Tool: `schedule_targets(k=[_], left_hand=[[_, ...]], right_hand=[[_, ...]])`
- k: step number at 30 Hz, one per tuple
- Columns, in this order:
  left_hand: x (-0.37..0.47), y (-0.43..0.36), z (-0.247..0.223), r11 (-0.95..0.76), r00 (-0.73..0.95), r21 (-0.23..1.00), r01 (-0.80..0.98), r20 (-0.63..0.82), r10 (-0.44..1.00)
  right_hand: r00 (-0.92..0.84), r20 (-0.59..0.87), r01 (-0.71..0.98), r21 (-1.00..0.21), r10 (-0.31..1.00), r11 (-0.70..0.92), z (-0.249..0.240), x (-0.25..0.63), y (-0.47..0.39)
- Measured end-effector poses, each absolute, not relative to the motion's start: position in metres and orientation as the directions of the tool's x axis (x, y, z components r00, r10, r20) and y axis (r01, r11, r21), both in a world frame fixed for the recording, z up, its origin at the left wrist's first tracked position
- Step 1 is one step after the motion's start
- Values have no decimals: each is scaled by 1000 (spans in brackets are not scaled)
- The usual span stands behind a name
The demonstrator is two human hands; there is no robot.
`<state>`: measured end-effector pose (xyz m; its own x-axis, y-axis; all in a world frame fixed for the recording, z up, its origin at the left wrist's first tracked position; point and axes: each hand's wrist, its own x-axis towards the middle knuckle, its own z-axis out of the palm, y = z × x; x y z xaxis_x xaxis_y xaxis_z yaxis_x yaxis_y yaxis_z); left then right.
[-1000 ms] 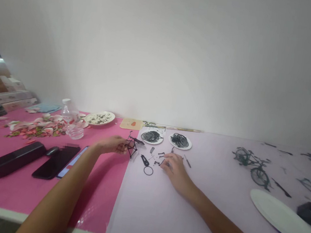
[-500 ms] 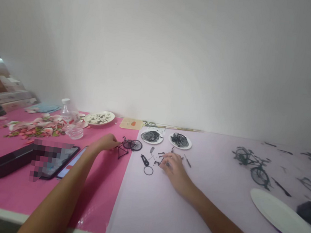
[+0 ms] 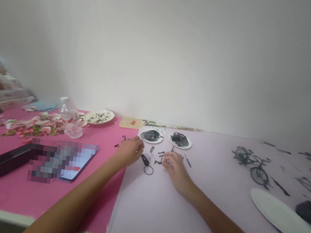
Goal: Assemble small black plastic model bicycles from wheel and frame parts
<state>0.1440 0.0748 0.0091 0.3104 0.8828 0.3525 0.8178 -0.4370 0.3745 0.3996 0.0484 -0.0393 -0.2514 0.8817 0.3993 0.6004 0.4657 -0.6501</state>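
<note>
My left hand [image 3: 131, 151] is over the seam of the pink and pale table covers, its fingers bent; it covers most of a small black bicycle frame, and what it may hold is hidden. My right hand [image 3: 174, 166] is at small black parts [image 3: 158, 159] on the pale cover, thumb and fingertips close together, the thing between them too small to name. Between the hands lie a black chainguard-like piece [image 3: 145, 160] and a thin black ring [image 3: 148, 170]. Behind them stand two white plates of black wheels, the left plate [image 3: 151, 141] and the right plate [image 3: 188, 147].
An assembled black model bicycle [image 3: 250, 162] stands at the right, near a white oval tray [image 3: 282, 219]. Phones [image 3: 81, 166], a black power bank [image 3: 7, 159], a plastic bottle [image 3: 66, 110], a plate [image 3: 99, 117] and scattered pink and green pieces [image 3: 35, 126] are at the left.
My left hand has moved right, from the bicycle frame's left side to over it, near the seam. My right hand has barely moved. The view has shifted slightly.
</note>
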Motion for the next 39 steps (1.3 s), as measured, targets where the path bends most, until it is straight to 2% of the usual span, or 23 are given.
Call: schedule_targets(k=[4, 7, 10, 13, 17, 21, 24, 29, 34, 39], left_hand=[[178, 60, -12, -531, 392, 515, 673, 361, 846], [189, 59, -22, -443, 326, 696, 565, 304, 895], [193, 62, -30, -328, 368, 875, 355, 192, 910], [195, 65, -37, -202, 417, 959, 197, 105, 903], [196, 67, -41, -119, 408, 982, 144, 51, 912], [192, 71, -39, -158, 296, 976, 147, 109, 949], [186, 75, -36, -214, 173, 953, 213, 179, 969], [176, 79, -37, -317, 85, 851, 419, 311, 947], [178, 80, -45, -302, 53, 851, 430, 310, 949], [184, 79, -52, -327, 54, 844, 425, 337, 940]], right_hand=[[-284, 406, 587, -643, 868, 493, -38, 400, 47], [-305, 422, 571, -636, 854, 519, -39, 400, 47], [-320, 430, 565, -629, 844, 534, -40, 401, 47], [-324, 427, 571, -623, 844, 534, -38, 402, 47], [-325, 422, 588, -611, 846, 530, -36, 402, 46], [-304, 407, 594, -627, 862, 505, -40, 402, 47], [-362, 379, 605, -600, 852, 524, -47, 405, 49], [-458, 332, 623, -542, 825, 564, -49, 405, 46], [-473, 332, 663, -475, 816, 578, -44, 402, 44], [-386, 384, 754, -392, 839, 527, -48, 408, 54]])
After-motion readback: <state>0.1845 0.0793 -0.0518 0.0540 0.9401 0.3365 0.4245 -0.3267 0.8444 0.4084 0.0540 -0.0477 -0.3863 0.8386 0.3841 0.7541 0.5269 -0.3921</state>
